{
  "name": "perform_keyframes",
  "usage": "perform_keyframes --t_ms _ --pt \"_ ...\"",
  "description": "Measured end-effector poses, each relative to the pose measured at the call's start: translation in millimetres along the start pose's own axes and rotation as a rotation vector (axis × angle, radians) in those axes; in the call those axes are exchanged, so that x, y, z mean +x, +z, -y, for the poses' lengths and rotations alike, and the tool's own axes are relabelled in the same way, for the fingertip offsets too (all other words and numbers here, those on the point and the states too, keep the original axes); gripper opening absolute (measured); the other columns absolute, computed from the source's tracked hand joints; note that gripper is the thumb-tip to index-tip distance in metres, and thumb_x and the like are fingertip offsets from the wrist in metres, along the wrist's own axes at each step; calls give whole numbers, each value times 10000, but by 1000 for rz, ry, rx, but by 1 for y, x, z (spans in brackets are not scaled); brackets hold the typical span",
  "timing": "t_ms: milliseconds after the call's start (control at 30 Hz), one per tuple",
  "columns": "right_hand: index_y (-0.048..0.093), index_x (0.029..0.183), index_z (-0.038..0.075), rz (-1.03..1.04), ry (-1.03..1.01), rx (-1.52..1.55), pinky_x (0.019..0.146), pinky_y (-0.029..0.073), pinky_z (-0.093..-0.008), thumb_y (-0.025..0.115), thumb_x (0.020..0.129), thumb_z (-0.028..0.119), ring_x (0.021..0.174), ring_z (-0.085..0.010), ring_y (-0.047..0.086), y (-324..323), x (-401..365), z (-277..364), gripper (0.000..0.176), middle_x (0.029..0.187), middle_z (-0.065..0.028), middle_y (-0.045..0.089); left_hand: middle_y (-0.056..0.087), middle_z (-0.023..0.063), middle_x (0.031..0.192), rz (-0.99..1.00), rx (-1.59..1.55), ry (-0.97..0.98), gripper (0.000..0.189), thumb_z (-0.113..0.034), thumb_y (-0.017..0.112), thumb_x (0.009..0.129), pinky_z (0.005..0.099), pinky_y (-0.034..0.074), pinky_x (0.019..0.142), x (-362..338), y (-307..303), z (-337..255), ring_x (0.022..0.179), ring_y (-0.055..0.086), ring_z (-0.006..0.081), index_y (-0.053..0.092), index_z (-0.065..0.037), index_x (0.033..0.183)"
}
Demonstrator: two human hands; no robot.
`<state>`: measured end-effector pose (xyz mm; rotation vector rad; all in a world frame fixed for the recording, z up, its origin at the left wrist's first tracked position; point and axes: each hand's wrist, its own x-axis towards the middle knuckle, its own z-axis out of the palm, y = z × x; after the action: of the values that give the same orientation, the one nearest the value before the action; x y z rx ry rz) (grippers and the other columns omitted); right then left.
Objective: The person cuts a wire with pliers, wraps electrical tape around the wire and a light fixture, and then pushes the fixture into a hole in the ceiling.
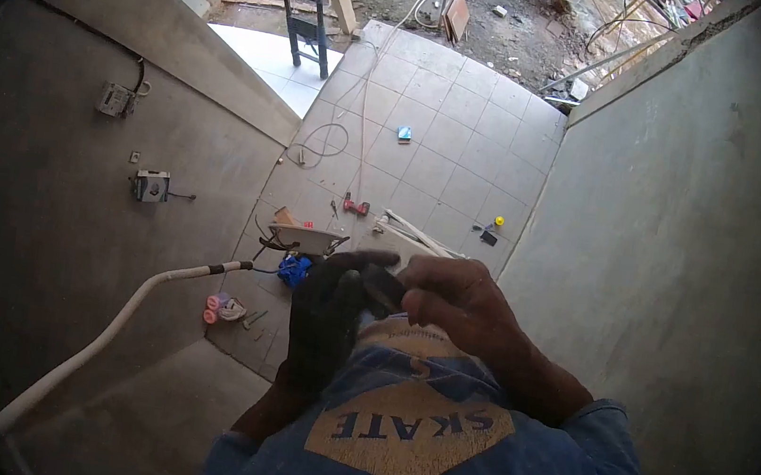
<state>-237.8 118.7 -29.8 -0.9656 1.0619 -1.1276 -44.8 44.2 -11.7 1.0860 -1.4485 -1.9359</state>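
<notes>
My left hand (328,293), in a dark glove, is raised in front of my chest with its fingers bent around one end of a dark flat piece (382,288). My bare right hand (457,296) pinches the other end between thumb and fingers. The kind of piece is not clear, and its ends are hidden by the fingers. Both hands are close together above my blue shirt (466,466).
On the tiled floor lie a red drill (356,207), a blue box (404,133), white pipes (423,235) and a loose cable (324,140). A pale conduit (117,333) runs at left beneath wall boxes (151,187). A ladder (302,10) stands near the opening.
</notes>
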Motion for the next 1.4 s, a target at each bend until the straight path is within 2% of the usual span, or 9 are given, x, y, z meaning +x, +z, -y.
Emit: perform_keyframes --t_ms 67,167,233,500,667,867,1167,1267,1400 --pt "708 1084 8 -12 -32 -90 693 571 -287 660 1021 148 814 -149 667 -3 4 -6 161 959 -118 659 744 127 1068 -218 149 170 317 -157 659 949 328 574 873 2 16 -3 953 717 200 697 35 1198" --pt "675 1083 -3 16 16 -108 750 592 -299 640 1033 151 861 -167 672 -2 6 -7 166 1040 -134 619 752 122 1081 -21 411 249 329 -115 725 871 340 573 916 4 -10 3 990 722 206 727 25 1169" --pt "662 1112 -27 80 25 147 809 601 -328 631 1038 144 885 -200 670 5 6 -1 190 1092 -150 586 754 125 1082 -68 304 193 316 -92 741 844 341 574 915 1 -17 9 994 723 204 736 30 1136" --pt "694 1099 -40 19 -38 309 798 621 -355 677 984 101 903 -230 676 11 7 -13 182 1131 -187 609 752 125 1101 -108 84 133 333 -51 800 811 336 581 896 0 -19 16 1003 725 203 727 14 1129" --pt "738 1007 -26 -71 95 416 806 622 -362 686 903 36 926 -252 675 14 7 -5 133 1148 -197 620 754 112 1056 -191 401 204 308 -91 846 805 341 581 867 -4 -15 9 983 723 205 733 -11 1080" --pt "694 1007 -46 -47 130 358 869 643 -392 666 884 27 941 -264 714 13 10 -9 146 1096 -186 654 760 118 1035 -160 572 467 279 -82 842 796 372 575 875 -2 -24 11 964 725 244 756 -38 1057" --pt "720 963 -5 -57 219 236 917 606 -412 680 840 25 945 -263 706 18 16 -4 133 1001 -156 696 759 109 1084 -41 888 617 239 -121 770 862 414 544 956 1 -37 8 1045 710 283 766 -78 1098" --pt "712 1007 -34 -10 177 134 1019 578 -465 720 916 73 1000 -273 734 18 19 3 141 1090 -184 706 774 105 1030 -70 765 634 253 -129 807 828 414 575 895 4 -45 6 954 734 272 781 -70 1073" --pt "723 1024 -32 0 102 213 1063 547 -489 708 905 47 1043 -290 726 23 20 -11 144 1155 -207 716 760 102 1096 -58 809 551 283 -127 780 844 421 551 943 0 -51 -1 1035 713 290 763 -94 1124"
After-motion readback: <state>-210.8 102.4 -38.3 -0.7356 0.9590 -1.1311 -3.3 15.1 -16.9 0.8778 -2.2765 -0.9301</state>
